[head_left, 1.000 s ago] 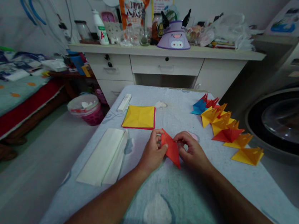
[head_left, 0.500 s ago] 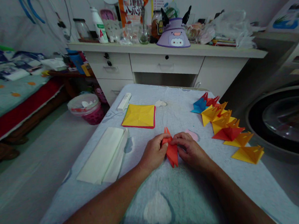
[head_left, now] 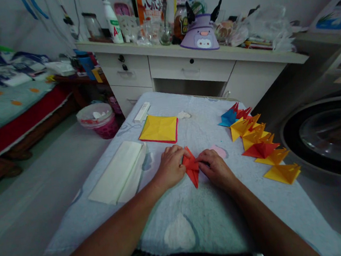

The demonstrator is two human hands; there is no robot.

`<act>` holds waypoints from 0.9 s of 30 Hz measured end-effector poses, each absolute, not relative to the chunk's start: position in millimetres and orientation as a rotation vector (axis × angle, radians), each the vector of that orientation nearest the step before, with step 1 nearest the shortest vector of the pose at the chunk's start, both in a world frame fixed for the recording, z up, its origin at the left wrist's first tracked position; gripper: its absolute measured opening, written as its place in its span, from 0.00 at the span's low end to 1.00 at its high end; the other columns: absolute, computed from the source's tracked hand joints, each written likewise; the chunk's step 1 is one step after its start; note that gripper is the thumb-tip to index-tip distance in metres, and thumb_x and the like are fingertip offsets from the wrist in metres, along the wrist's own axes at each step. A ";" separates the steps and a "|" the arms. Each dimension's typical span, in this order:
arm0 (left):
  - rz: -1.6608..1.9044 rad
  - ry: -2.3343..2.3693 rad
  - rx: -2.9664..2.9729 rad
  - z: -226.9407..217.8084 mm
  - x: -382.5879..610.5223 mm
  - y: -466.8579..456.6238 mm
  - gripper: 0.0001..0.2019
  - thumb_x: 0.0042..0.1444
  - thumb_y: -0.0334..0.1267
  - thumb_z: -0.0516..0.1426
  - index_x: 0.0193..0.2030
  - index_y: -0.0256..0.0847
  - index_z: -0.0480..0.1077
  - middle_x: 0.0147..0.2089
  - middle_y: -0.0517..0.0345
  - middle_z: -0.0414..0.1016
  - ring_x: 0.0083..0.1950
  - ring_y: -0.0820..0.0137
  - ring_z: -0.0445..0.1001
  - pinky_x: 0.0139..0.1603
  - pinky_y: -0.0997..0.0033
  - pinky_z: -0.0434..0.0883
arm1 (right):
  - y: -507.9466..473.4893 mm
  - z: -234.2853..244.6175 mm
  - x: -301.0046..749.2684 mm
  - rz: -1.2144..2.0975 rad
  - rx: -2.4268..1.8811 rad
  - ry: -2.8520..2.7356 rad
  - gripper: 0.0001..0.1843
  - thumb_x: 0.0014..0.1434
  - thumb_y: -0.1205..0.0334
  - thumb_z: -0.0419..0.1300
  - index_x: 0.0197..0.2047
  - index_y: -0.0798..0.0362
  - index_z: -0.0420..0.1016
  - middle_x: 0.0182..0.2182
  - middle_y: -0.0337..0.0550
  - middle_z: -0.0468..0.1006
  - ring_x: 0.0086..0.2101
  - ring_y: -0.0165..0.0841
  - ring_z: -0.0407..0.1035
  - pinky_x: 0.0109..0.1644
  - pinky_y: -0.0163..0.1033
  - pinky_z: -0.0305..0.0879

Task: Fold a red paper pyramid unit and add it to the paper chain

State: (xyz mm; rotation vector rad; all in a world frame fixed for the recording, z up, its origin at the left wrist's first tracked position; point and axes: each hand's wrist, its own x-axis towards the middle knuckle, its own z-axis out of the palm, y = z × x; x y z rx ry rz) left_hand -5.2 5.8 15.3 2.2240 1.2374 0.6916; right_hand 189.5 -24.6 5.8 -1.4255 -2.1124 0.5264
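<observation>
An orange-red piece of folded origami paper (head_left: 192,174) stands between my hands over the middle of the cloth-covered table. My left hand (head_left: 172,164) grips its left side, fingers bent over the upper part. On the other side, my right hand (head_left: 213,165) pinches the paper's right edge with thumb and forefinger. Two narrow points rise at its far end, and one tapers toward me. Beyond my left hand lies a stack of square paper (head_left: 160,128), yellow on top with red beneath. Finished-looking folded paper cranes (head_left: 261,150) in yellow, red and blue line the table's right side.
A folded pale cloth or paper (head_left: 118,173) lies to the left, with a white narrow box (head_left: 142,112) farther back. Behind the table stands a white cabinet (head_left: 191,66) crowded with jars and bags. A washing machine (head_left: 336,125) is at the right, a pink bin (head_left: 98,119) at the left.
The paper has been turned and its middle spread wider. My left hand has shifted its fingers over the top, and my right fingers have closed to a pinch at the edge.
</observation>
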 end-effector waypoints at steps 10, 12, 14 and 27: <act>0.612 1.336 2.326 11.1 -8.1 5.9 0.03 0.54 0.38 0.60 0.34 0.42 0.71 0.45 0.56 0.71 0.49 0.61 0.65 0.49 0.60 0.61 | -20.0 3.6 180.3 0.432 -1.556 -2.065 0.10 0.63 0.63 0.56 0.32 0.53 0.77 0.31 0.44 0.75 0.35 0.36 0.66 0.43 0.42 0.58; 0.600 1.379 2.335 9.4 -7.6 6.3 0.04 0.55 0.38 0.59 0.33 0.42 0.72 0.44 0.55 0.71 0.48 0.61 0.65 0.49 0.60 0.61 | -19.0 1.5 177.9 0.407 -1.611 -2.040 0.10 0.62 0.62 0.56 0.32 0.54 0.76 0.31 0.45 0.75 0.35 0.36 0.66 0.43 0.42 0.58; 0.591 1.416 2.340 8.2 -7.2 6.4 0.04 0.55 0.39 0.60 0.32 0.42 0.71 0.43 0.55 0.71 0.47 0.61 0.65 0.48 0.60 0.61 | -18.3 -1.2 175.7 0.380 -1.664 -2.002 0.08 0.61 0.62 0.57 0.32 0.54 0.75 0.32 0.46 0.75 0.35 0.37 0.65 0.43 0.42 0.58; 0.650 1.262 2.439 4.1 -2.6 4.2 0.19 0.56 0.29 0.55 0.52 0.52 0.71 0.60 0.59 0.66 0.58 0.59 0.59 0.57 0.57 0.60 | -19.6 -0.3 171.1 0.284 -1.772 -2.043 0.05 0.59 0.63 0.58 0.36 0.53 0.75 0.35 0.47 0.74 0.39 0.39 0.64 0.44 0.42 0.55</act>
